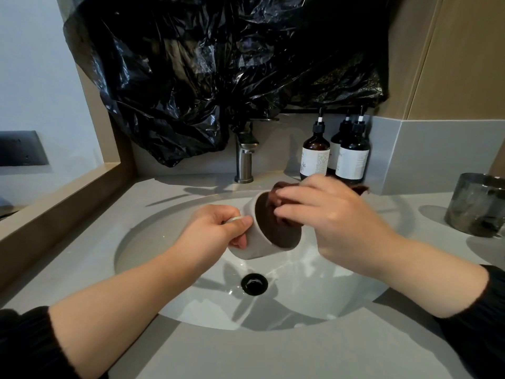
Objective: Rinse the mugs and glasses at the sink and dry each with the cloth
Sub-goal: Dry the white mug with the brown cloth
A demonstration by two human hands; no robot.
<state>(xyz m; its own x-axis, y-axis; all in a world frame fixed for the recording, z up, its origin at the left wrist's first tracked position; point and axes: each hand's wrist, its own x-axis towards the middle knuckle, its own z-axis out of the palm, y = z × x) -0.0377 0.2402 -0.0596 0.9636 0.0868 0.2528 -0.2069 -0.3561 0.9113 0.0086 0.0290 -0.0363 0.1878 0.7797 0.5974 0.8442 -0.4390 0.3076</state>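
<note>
While left hand (218, 231) grips mug (258, 242) (tilted), right hand (336, 222) pinches cloth (269, 199).

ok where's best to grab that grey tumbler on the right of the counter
Probably round the straight side of the grey tumbler, coming from the sink side: it stands upright, shows no handle, and the backsplash is close behind it.
</note>
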